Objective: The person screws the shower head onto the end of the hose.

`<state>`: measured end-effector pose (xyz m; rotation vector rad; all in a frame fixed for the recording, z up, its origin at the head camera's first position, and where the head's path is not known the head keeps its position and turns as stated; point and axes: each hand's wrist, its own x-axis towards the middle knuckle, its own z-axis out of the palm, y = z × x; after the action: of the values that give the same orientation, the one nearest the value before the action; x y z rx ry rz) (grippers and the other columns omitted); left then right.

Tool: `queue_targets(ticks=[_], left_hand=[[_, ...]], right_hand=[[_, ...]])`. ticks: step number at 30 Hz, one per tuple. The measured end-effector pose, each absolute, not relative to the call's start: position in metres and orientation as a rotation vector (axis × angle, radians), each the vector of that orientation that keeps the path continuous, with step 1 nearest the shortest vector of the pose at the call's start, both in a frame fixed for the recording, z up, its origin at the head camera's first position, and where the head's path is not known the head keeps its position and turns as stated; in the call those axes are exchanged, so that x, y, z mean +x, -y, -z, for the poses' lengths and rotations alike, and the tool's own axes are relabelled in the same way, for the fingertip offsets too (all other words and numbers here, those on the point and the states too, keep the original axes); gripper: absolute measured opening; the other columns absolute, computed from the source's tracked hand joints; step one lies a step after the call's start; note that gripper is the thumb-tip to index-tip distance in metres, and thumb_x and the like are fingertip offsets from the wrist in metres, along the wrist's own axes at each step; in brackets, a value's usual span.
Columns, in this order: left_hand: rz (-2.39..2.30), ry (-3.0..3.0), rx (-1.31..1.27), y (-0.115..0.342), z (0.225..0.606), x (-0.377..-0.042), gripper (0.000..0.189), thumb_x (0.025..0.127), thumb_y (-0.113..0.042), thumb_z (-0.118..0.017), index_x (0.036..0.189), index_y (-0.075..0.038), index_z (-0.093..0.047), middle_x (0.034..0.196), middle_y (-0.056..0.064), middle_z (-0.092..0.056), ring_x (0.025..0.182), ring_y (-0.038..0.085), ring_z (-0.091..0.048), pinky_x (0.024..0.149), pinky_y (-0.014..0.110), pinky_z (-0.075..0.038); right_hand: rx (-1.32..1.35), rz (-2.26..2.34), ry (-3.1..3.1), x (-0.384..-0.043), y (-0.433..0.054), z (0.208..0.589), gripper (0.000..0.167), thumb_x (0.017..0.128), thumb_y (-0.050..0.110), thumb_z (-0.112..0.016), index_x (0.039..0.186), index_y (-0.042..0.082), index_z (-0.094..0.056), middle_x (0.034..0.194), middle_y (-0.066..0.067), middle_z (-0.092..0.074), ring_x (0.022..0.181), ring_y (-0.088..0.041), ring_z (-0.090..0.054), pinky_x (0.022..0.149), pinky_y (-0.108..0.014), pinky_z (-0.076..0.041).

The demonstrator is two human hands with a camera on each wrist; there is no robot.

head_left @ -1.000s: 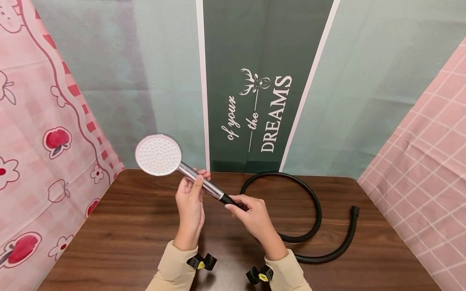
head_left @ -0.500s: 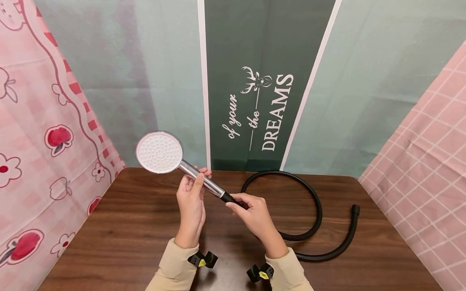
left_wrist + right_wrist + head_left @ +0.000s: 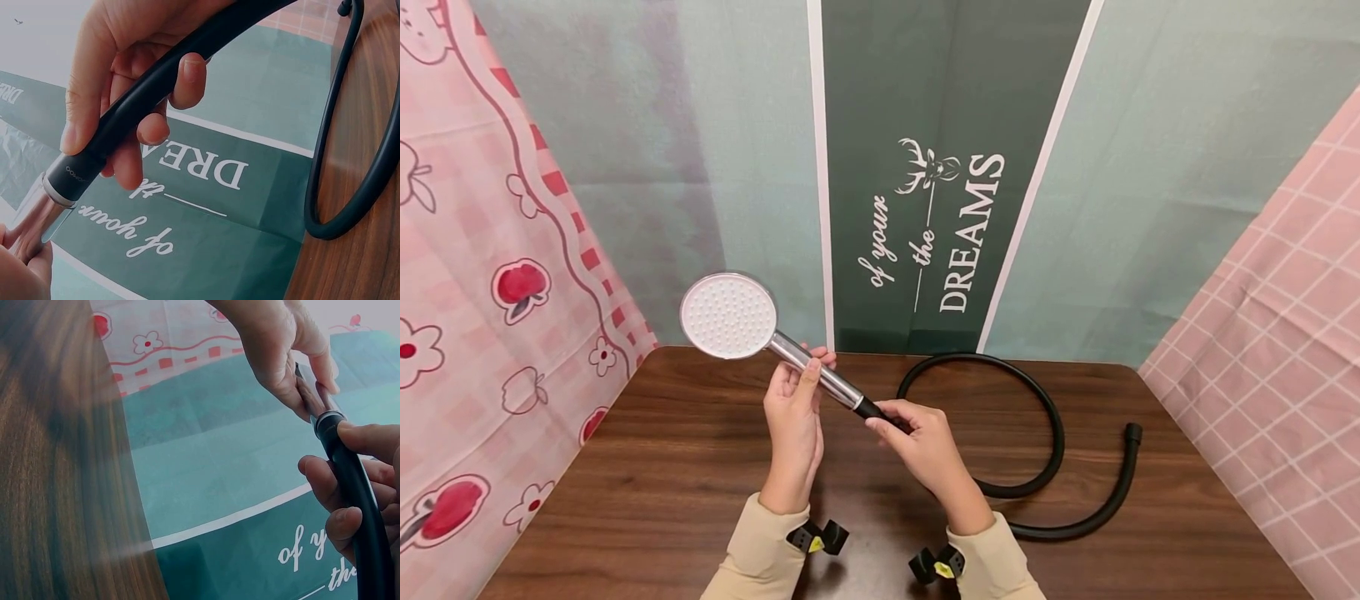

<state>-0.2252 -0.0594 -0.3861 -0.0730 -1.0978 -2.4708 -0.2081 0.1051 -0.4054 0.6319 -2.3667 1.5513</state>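
A chrome shower head (image 3: 728, 317) with a white nozzle face is held up over the table, tilted with its face toward the upper left. My left hand (image 3: 793, 417) grips its silver handle between thumb and fingers. At the handle's lower end sits the black connector of a hose (image 3: 78, 172), meeting the chrome with no visible gap. My right hand (image 3: 921, 442) pinches the hose just below that joint, fingers curled round it, as the right wrist view also shows. The rest of the black hose (image 3: 1060, 442) loops on the table to the right.
The hose's free end (image 3: 1132, 433) points up at the right of the brown wooden table (image 3: 685, 467). A green printed cloth (image 3: 760, 167) hangs behind it. Pink patterned cloths stand at the left (image 3: 467, 250) and right (image 3: 1285, 333).
The view has shifted very slightly. Both hands keep their hold on the shower head and hose, with no clear movement between them.
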Motion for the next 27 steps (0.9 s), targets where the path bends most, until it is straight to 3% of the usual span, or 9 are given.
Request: queue_targets(ticks=[6,13,21,27], left_hand=[[2.464,1.095,-0.08,0.0603,0.384,-0.2248,0.023,0.097,0.0,-0.058,0.119,0.002,-0.052,0.097,0.002,-0.073,0.093,0.012,-0.073,0.093,0.027,-0.059],[2.471,1.092,-0.081,0.0609,0.3855,-0.2246,0.02,0.097,0.001,-0.057,0.117,0.001,-0.052,0.097,0.003,-0.073,0.092,0.012,-0.073,0.093,0.027,-0.059],[2.48,1.073,-0.071,0.0613,0.3855,-0.2254,0.02,0.097,0.001,-0.059,0.116,0.001,-0.053,0.097,0.005,-0.074,0.091,0.012,-0.074,0.091,0.027,-0.06],[2.484,1.08,-0.079,0.0608,0.3849,-0.2252,0.021,0.097,0.0,-0.059,0.117,0.001,-0.053,0.097,0.005,-0.073,0.092,0.012,-0.073,0.092,0.027,-0.059]], right_hand=[[0.643,-1.527,2.367,-0.2086,-0.1041,0.4047,0.019,0.089,0.021,-0.075,0.103,0.008,-0.075,0.078,-0.008,-0.073,0.062,-0.008,-0.065,0.053,-0.021,-0.053],[0.643,-1.542,2.356,-0.2072,-0.1036,0.4059,0.018,0.089,0.018,-0.075,0.103,0.007,-0.075,0.081,-0.009,-0.074,0.063,-0.025,-0.068,0.054,-0.022,-0.055],[0.644,-1.511,2.344,-0.2079,-0.1038,0.406,0.016,0.086,0.015,-0.077,0.102,0.01,-0.076,0.074,-0.004,-0.072,0.06,-0.003,-0.062,0.054,-0.022,-0.056],[0.668,-1.512,2.321,-0.2078,-0.1041,0.4062,0.016,0.087,0.015,-0.076,0.102,0.008,-0.075,0.079,-0.007,-0.074,0.062,0.0,-0.063,0.055,-0.022,-0.057]])
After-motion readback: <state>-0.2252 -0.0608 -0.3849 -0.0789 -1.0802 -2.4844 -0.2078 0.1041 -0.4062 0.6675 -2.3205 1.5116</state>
